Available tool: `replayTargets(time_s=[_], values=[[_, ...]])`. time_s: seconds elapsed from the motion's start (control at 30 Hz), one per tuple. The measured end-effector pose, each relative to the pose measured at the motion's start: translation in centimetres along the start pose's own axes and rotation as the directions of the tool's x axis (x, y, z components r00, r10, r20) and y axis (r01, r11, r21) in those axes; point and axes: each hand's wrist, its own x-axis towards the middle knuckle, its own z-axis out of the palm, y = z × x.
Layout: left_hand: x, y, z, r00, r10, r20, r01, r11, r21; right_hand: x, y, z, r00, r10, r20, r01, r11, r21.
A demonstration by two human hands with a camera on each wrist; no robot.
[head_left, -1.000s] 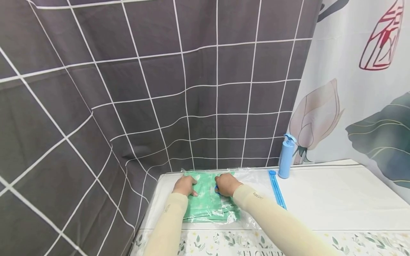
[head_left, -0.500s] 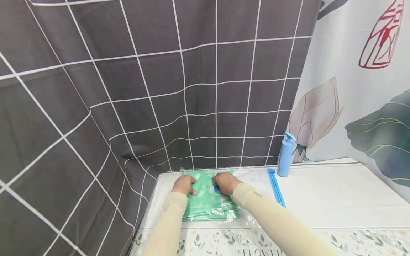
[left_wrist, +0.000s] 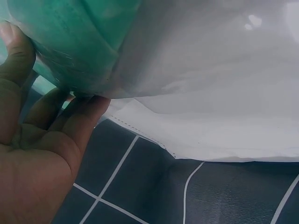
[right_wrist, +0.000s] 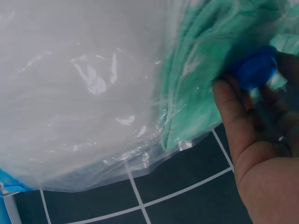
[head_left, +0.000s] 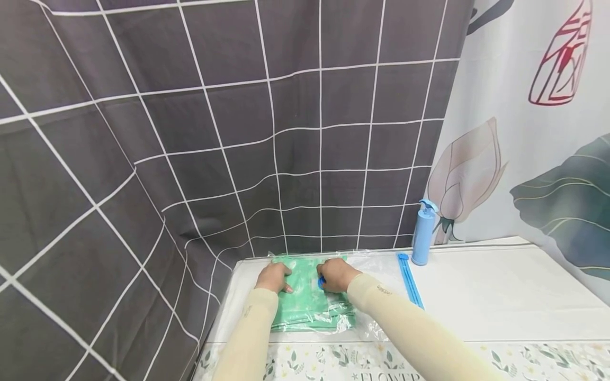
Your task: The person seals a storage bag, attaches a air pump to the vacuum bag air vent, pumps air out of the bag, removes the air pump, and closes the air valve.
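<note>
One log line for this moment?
left hand: touching clear plastic bag of folded green fabric; right hand: holding round blue plastic cap; light-blue cylindrical pump: upright, untouched

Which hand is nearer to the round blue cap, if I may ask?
The right hand: it grips the blue cap directly. The left hand is farther away, to the cap's left, touching the left side of the clear bag.
</note>
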Motion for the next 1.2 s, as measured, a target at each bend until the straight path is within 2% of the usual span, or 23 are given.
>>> replayTargets(time_s=[0.1, 0.17, 0.33, 0.47, 0.57, 0.6, 0.7, 0.77, 0.87, 0.97, 1.1, 1.13, 1.2], values=[[0.0, 0.0, 0.1, 1.000, -0.001, -0.001, 0.001, 1.000, 0.004, 1.7, 1.9, 3.1, 1.000, 0.027, -0.004, -0.027, 1.000, 0.006], [0.2, -0.1, 0.2, 1.000, -0.004, 0.002, 0.004, 1.000, 0.002, 2.9, 3.3, 5.3, 1.000, 0.015, -0.025, -0.016, 1.000, -0.022], [0.7, -0.4, 0.3, 1.000, 0.004, 0.006, -0.004, 1.000, 0.000, 4.0, 4.4, 7.3, 0.997, -0.022, -0.075, 0.014, 0.995, -0.099], [2.0, -1.9, 1.5, 1.000, 0.031, -0.003, -0.031, 0.999, 0.020, 2.3, 2.2, 4.1, 0.998, -0.014, -0.056, 0.008, 0.995, -0.103], [4.0, -4.1, 3.6, 0.998, 0.062, -0.014, -0.061, 0.996, 0.064, 0.5, 0.1, 0.6, 1.000, 0.003, -0.016, -0.004, 0.998, -0.064], [3.9, -3.9, 3.5, 0.999, 0.048, -0.004, -0.047, 0.997, 0.058, 0.0, -0.3, -0.2, 1.000, 0.004, -0.009, -0.004, 0.999, -0.054], [3.9, -4.0, 3.5, 0.998, 0.067, -0.019, -0.066, 0.995, 0.069, -0.8, -1.3, -1.9, 1.000, 0.008, 0.010, -0.008, 1.000, -0.018], [2.4, -2.3, 1.9, 0.998, 0.053, -0.014, -0.052, 0.997, 0.048, -1.0, -1.5, -2.3, 1.000, 0.004, 0.017, -0.004, 1.000, -0.019], [1.0, -0.7, 0.2, 0.999, 0.046, -0.018, -0.045, 0.998, 0.036, -1.0, -1.5, -2.4, 1.000, -0.004, 0.022, 0.005, 1.000, -0.027], [0.8, -0.5, 0.0, 1.000, 0.025, -0.012, -0.025, 1.000, 0.017, -0.8, -1.0, -1.9, 1.000, -0.005, 0.022, 0.005, 1.000, -0.021], [0.9, -0.7, 0.4, 1.000, 0.012, -0.011, -0.012, 1.000, 0.001, 1.4, 1.6, 2.3, 1.000, 0.017, 0.025, -0.018, 1.000, 0.019], [0.3, -0.1, -0.1, 1.000, 0.006, -0.002, -0.006, 1.000, 0.010, 1.9, 2.1, 3.4, 1.000, 0.016, 0.020, -0.016, 1.000, 0.009], [0.2, -0.2, 0.1, 1.000, 0.002, 0.000, -0.002, 1.000, -0.006, 2.3, 2.3, 4.1, 0.999, 0.036, 0.029, -0.036, 0.999, -0.020]])
